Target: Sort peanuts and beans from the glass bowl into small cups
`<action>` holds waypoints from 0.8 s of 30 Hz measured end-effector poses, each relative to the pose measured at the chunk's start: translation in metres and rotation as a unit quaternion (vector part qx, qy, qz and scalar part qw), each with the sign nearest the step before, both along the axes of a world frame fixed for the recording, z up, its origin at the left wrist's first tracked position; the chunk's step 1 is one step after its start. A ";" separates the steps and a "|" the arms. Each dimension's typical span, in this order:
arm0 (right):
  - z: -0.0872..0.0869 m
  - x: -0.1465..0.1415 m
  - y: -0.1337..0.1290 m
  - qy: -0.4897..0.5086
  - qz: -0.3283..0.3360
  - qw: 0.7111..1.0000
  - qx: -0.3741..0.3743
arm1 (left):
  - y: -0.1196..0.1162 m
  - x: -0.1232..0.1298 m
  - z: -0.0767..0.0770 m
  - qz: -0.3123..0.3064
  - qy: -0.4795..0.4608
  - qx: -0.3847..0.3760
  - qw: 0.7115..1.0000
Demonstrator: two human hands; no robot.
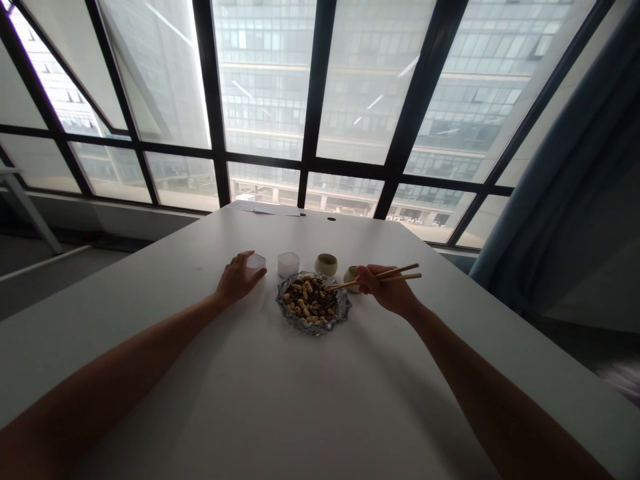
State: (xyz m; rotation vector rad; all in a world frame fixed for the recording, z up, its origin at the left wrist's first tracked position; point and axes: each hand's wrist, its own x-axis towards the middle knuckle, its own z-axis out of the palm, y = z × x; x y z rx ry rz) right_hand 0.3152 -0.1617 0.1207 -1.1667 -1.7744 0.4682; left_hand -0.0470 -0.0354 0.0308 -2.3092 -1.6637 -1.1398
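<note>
Chopsticks (pixel 400 277) slant over the glass bowl (pixel 320 328), held in the closed fingers of the right hand (pixel 389 291), right of it; a light, even pinch should suit rounded shells. Left of the bowl, the left hand's (pixel 236 279) fingers curl around a white cup (pixel 257 261). Tan, bumpy peanuts (pixel 300 307) lie in the bowl among dark seeds (pixel 328 301).

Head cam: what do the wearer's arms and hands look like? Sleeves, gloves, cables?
Left forearm and right forearm are bare, with no sleeve in view. The grip on each side is an ungloved human hand, left hand and right hand. No watch, cable or marking shows; rings would be too small to tell.
</note>
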 end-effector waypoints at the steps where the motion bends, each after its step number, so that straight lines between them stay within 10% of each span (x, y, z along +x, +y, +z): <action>1: -0.001 0.000 0.000 0.003 0.000 1.000 0.003 | 0.000 0.000 0.000 0.001 -0.003 0.000 1.000; 18: 0.003 0.023 0.020 0.254 -0.042 0.961 -0.099 | -0.001 -0.001 0.000 -0.007 0.003 0.017 1.000; 24: 0.004 0.030 0.021 0.241 -0.038 0.965 -0.095 | -0.014 0.012 0.023 -0.034 0.021 0.072 0.997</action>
